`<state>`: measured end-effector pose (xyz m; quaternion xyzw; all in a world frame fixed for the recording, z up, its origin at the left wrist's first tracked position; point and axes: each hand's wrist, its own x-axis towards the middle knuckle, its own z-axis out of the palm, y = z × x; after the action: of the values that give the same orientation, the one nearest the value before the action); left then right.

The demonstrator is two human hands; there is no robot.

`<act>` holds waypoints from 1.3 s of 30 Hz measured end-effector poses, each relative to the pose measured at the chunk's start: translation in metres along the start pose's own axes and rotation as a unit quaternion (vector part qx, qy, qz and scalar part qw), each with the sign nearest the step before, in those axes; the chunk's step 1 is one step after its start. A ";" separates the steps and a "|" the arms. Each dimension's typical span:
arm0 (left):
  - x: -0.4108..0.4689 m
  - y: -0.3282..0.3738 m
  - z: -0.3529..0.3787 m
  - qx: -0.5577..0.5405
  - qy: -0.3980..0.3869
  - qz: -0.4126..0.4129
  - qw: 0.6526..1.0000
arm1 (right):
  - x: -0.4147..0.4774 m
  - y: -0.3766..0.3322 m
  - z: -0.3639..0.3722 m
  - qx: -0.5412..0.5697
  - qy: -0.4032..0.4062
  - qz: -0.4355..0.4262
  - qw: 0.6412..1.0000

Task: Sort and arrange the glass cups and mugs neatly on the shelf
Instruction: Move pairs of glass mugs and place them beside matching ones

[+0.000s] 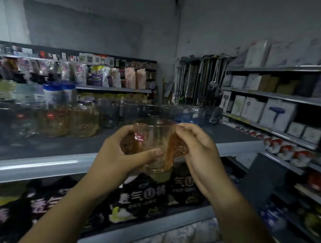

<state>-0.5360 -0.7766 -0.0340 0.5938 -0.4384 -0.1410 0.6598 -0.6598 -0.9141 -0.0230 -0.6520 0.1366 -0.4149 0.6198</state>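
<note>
I hold a clear glass mug [153, 137] with a small pink sticker in front of the grey shelf [42, 163], above its front edge. My left hand [117, 156] wraps around the mug's left side, thumb across its lower front. My right hand [195, 151] grips the mug's handle side, fingers curled over the rim area. Several glass cups and mugs [81, 121] stand in a row along the back of the shelf, amber-tinted at the left and clear [134, 110] toward the middle and right.
Dark packaged goods [148, 195] fill the shelf below. A right-hand rack holds white boxes [277, 114] and red-and-white mugs [286, 150]. Hanging bagged items [102, 75] and metal utensils [200, 82] line the back wall. The image is motion-blurred.
</note>
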 end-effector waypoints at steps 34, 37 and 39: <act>0.135 -0.058 0.166 0.273 0.168 0.028 0.947 | 0.190 0.065 -0.170 -0.138 -0.279 -0.079 0.947; 0.138 -0.057 0.167 0.313 0.163 0.001 0.936 | 0.201 0.069 -0.168 -0.133 -0.312 -0.055 0.939; 0.140 -0.056 0.166 0.343 0.152 -0.016 0.927 | 0.205 0.072 -0.168 -0.121 -0.326 -0.038 0.937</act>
<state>-0.5603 -0.9994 -0.0426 0.8049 -0.3448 0.0997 0.4726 -0.6280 -1.1868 -0.0319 -0.8263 -0.0488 -0.1835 0.5303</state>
